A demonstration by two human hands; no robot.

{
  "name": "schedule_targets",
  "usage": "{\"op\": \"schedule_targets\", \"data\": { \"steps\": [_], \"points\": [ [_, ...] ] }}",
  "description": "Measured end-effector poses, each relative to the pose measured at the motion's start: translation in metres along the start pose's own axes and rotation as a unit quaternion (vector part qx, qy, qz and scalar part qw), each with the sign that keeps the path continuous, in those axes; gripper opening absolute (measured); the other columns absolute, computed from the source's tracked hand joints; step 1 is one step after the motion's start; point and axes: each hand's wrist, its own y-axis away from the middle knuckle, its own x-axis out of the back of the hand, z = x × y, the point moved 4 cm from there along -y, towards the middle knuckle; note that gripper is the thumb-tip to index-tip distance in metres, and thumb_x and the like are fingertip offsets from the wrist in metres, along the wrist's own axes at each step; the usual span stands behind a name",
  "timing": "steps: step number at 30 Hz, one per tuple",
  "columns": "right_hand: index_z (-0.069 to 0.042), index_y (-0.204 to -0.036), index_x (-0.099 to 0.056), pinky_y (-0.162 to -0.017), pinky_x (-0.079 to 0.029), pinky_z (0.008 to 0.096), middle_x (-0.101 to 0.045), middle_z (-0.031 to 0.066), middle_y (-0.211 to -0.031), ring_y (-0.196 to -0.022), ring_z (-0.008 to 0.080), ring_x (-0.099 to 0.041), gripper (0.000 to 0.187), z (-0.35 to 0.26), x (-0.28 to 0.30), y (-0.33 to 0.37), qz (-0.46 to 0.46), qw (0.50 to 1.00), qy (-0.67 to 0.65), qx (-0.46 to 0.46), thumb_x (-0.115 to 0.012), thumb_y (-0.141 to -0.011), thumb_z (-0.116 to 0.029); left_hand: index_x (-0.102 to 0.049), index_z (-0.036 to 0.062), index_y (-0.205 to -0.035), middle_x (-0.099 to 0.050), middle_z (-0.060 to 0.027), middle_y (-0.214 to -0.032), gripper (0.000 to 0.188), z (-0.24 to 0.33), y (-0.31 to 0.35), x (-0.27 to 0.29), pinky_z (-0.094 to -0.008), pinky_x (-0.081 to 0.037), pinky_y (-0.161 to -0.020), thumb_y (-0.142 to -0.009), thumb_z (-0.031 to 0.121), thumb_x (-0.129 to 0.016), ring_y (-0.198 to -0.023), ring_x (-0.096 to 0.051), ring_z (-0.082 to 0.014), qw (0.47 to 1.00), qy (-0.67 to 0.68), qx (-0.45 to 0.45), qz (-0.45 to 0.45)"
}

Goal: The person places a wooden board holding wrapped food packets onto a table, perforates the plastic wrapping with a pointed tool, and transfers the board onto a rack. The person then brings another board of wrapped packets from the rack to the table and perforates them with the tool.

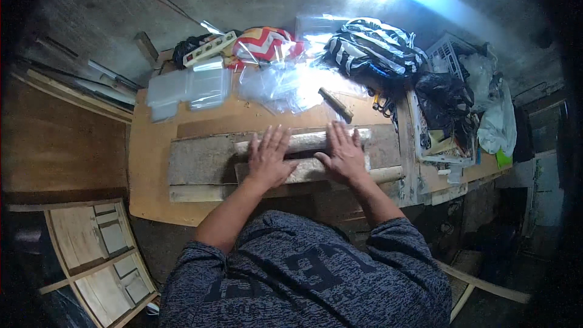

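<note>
My left hand point(270, 157) and my right hand point(344, 150) lie flat, palms down, with fingers stretched across a long pale roll point(306, 141). It runs left to right on a worn grey board point(203, 161). A pale, speckled flat piece point(308, 171) lies on the near side of the roll, between my hands; a dark gap separates the two. My thumbs point toward each other over this gap. Neither hand grips anything. What lies under my palms is hidden. Beyond my right hand, a short brownish tube point(336, 104) rests on the table point(152, 146).
Clear plastic containers point(188, 90) and clear plastic sheets point(279, 85) lie at the back. A power strip point(209, 48), a red-patterned bag point(267, 45) and a black-and-white striped bag point(376, 48) sit behind them. A white crate point(446, 159) with bags stands at the right.
</note>
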Motion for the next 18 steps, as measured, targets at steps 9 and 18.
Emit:
{"op": "schedule_targets", "data": {
  "steps": [9, 18],
  "points": [
    [0.001, -0.150, -0.025, -0.120, -0.005, 0.0507, -0.024, 0.0199, -0.157, -0.149, 0.0318, -0.012, 0.087, 0.022, 0.027, 0.025, -0.026, 0.995, 0.005, -0.100, -0.041, -0.093, -0.062, -0.016, 0.0074, -0.154, -0.016, -0.0146, -0.160, 0.092, -0.056, 0.058, 0.037, -0.0585, 0.000, -0.117, -0.087, 0.052, -0.060, -0.149, -0.010, -0.0307, 0.996, 0.002, 0.085, 0.032],
    [-0.001, -0.151, -0.024, -0.119, -0.010, 0.0505, -0.028, 0.0192, -0.156, -0.147, 0.0312, -0.021, 0.094, -0.103, -0.007, -0.009, 0.040, 0.985, -0.080, 0.147, -0.035, -0.090, -0.072, -0.021, 0.0129, -0.154, -0.019, -0.0124, -0.160, 0.088, -0.036, 0.051, 0.035, -0.0628, -0.002, -0.115, -0.086, 0.050, -0.062, -0.149, -0.013, -0.0317, 0.997, -0.053, 0.049, 0.026]
  ]
}}
